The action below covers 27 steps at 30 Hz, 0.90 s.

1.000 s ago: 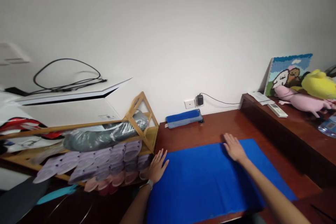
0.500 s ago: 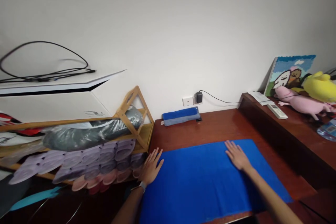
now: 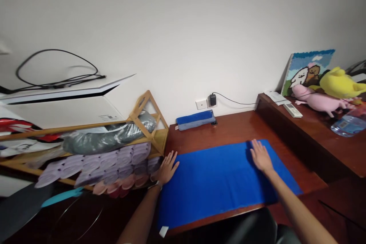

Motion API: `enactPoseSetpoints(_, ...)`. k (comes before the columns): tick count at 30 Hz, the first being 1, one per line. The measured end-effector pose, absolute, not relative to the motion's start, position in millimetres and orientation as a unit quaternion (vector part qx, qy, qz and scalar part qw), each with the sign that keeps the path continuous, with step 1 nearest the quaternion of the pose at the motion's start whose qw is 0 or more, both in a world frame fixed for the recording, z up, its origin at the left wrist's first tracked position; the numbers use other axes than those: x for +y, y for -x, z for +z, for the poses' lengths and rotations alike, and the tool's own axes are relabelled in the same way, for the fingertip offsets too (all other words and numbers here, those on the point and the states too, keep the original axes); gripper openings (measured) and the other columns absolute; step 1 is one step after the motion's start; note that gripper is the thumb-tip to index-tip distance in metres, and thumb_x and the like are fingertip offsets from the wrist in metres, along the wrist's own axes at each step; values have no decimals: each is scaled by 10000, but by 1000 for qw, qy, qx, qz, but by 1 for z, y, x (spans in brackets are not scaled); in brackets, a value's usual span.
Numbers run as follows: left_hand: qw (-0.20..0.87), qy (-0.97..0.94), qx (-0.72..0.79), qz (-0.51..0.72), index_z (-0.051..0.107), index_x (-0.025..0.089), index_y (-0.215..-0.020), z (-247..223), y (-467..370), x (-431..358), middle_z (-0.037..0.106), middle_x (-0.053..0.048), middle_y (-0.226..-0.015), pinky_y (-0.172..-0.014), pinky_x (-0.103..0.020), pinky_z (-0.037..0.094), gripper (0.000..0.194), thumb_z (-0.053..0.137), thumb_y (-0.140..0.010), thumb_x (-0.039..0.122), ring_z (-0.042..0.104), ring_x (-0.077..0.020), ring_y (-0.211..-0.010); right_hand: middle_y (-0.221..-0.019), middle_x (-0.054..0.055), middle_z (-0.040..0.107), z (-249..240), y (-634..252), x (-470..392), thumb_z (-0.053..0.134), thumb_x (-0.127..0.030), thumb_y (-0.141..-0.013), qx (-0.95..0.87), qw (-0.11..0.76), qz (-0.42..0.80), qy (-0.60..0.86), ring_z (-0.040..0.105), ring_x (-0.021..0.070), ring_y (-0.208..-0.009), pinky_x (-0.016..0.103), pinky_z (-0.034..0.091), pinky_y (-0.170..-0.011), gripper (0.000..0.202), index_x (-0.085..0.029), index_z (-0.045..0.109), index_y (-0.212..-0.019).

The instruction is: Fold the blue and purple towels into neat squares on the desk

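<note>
A blue cloth (image 3: pixel 214 183) lies spread flat on the reddish-brown wooden table (image 3: pixel 228 129), with a small white tag at its near left corner. My left hand (image 3: pixel 168 167) rests at the cloth's left edge, fingers spread, holding nothing. Toward the cloth's far right corner is my right hand (image 3: pixel 261 156), palm down with its fingers stretched out and nothing in it. Against the wall at the back of the table sits a folded blue and grey-blue cloth item (image 3: pixel 195 119).
On the left, a wooden rack (image 3: pixel 158 141) holds slippers (image 3: pixel 110 160), a plastic-wrapped grey bundle and a white box (image 3: pixel 71 110). A raised ledge (image 3: pixel 320 141) on the right bears a remote (image 3: pixel 292 110), plush toys, a picture and a bottle (image 3: pixel 349 125). A black plug (image 3: pixel 212 99) sits in the wall.
The view has shifted, showing the cloth's near edge and tag. My right hand has moved a little toward the cloth's far right corner. My left hand stays at the left edge.
</note>
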<state>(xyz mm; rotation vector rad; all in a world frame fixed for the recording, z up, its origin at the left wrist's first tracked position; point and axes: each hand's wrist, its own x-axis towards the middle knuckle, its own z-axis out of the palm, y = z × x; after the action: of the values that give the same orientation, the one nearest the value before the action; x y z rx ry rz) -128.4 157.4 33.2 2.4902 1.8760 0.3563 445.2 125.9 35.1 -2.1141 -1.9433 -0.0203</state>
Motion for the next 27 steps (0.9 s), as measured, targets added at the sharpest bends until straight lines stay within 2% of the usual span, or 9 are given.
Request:
enactPoseSetpoints(5,-54,-816,550,171,532,212,-1527,64,64,109,396,-113,-1675,-1272,-522,292,521,324,-1089,404,350,-276,-1552,-1690,39,324,49,-289,70,250,-425,-1096,-809,201,67,547,253,248,-1582,516,232,-1291,593,-249,245,-1663)
enactPoseSetpoints(10,-34,-841,524,133,414,325,-1598,49,21,35,380,-47,-1687,-1260,-524,323,527,387,-1084,436,344,-262,-1556,-1688,41,322,42,-220,44,301,-456,-1097,-842,185,110,495,283,246,-1572,499,261,-1282,608,-258,209,-1664)
enactPoseSetpoints(14,-22,-793,598,117,368,375,-1611,23,60,7,386,-37,-1683,-1230,-557,360,554,408,-1071,495,371,-284,-1542,-1673,43,356,21,-268,36,302,-486,-1092,-821,166,89,539,302,256,-1564,519,266,-1276,600,-269,261,-1651)
enactPoseSetpoints(18,-13,-793,598,111,294,409,-1630,14,95,1,336,3,-1705,-1245,-543,344,573,397,-1073,492,338,-265,-1558,-1669,20,375,0,-380,27,272,-517,-1081,-755,121,61,642,325,277,-1555,564,289,-1252,573,-338,353,-1620)
enactPoseSetpoints(23,-9,-802,587,113,260,438,-1634,13,99,5,323,20,-1708,-1233,-554,365,602,420,-1057,506,344,-278,-1554,-1695,7,325,-8,-509,13,255,-551,-1047,-661,72,22,747,257,269,-1580,528,249,-1273,646,-300,340,-1636)
enactPoseSetpoints(27,0,-805,584,108,289,440,-1625,13,101,8,324,18,-1706,-1226,-571,371,601,438,-1047,514,353,-291,-1548,-1701,6,312,-4,-537,11,231,-579,-1027,-644,51,36,763,262,272,-1579,521,228,-1280,685,-287,355,-1635)
